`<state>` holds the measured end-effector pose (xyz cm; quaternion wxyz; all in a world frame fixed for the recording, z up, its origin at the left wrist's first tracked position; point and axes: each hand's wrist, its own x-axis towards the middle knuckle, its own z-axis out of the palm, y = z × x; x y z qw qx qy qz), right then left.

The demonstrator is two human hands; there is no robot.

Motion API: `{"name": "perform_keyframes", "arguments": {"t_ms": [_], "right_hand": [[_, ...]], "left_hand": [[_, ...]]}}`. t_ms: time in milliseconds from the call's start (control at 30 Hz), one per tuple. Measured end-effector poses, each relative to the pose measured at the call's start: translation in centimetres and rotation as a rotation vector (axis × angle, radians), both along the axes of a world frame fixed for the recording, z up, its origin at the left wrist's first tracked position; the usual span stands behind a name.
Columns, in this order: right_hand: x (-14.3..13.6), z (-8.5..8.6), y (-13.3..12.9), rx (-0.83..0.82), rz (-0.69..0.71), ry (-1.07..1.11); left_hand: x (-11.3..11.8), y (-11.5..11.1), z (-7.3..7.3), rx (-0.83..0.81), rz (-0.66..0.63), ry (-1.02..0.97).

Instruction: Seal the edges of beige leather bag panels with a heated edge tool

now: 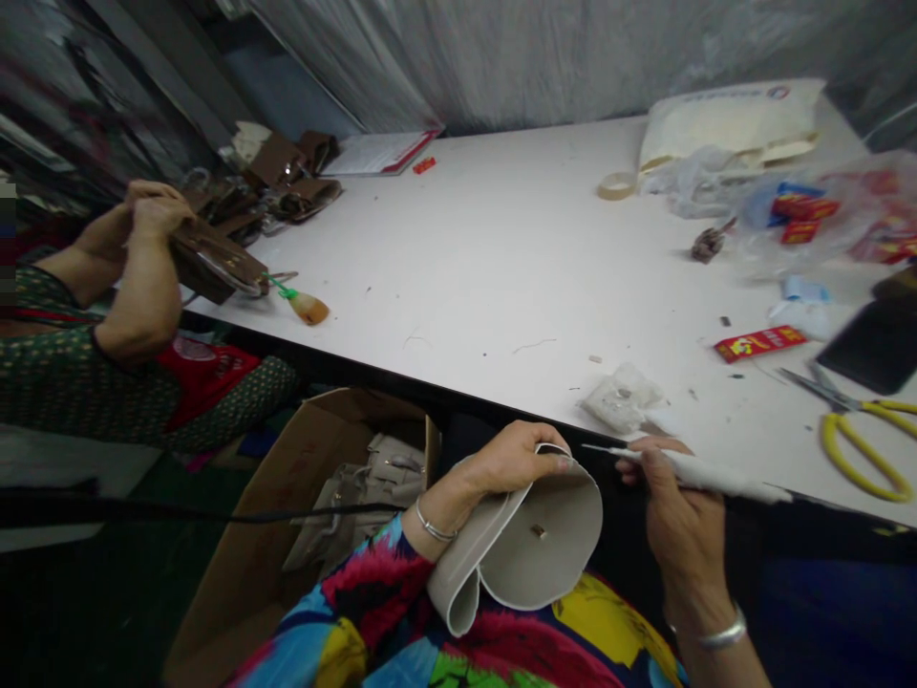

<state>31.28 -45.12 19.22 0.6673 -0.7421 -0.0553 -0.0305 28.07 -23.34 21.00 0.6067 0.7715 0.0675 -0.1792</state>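
Note:
My left hand (510, 461) is closed on the upper edge of a light beige bag (494, 545) that rests in my lap. The bag's rounded flap (563, 564) is folded open toward me, with a small metal clasp piece (539, 531) on its inner face. To the right of it, my right hand (680, 511) grips a slim white tool (706, 473) with a thin pointed metal tip, whose exact kind I cannot make out. The tip points left toward the bag's edge and is a little apart from it. A small clear plastic bag of tiny parts (622, 399) lies just beyond, at the table's front edge.
A white table (473, 248) spans the view. Yellow-handled scissors (860, 440), a dark phone (878, 344), a red box (760, 344) and a tape roll (616, 185) lie rightward. A cardboard box (250, 564) of beige bags stands left. A co-worker (136, 277) handles a brown bag.

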Motion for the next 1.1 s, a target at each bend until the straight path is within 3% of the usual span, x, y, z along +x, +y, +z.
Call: {"name": "perform_keyframes", "arguments": {"t_ms": [267, 567, 833, 967, 1100], "right_hand": [[-1.1, -0.8, 0.8, 0.061, 0.089, 0.127], [-0.7, -1.1, 0.0, -0.047, 0.202, 0.082], [0.8, 0.0, -0.1, -0.171, 0.354, 0.025], [-0.2, 0.0, 0.2, -0.144, 0.275, 0.044], [-0.9, -0.5, 0.1, -0.037, 0.031, 0.023]], "left_hand": [[-0.2, -0.2, 0.3, 0.013, -0.019, 0.0], [-0.3, -0.6, 0.5, -0.019, 0.025, 0.047], [-0.3, -1.4, 0.4, -0.092, 0.041, 0.123], [-0.2, -1.9, 0.8, -0.092, 0.045, 0.152], [-0.2, -2.0, 0.8, -0.078, 0.08, 0.149]]}}
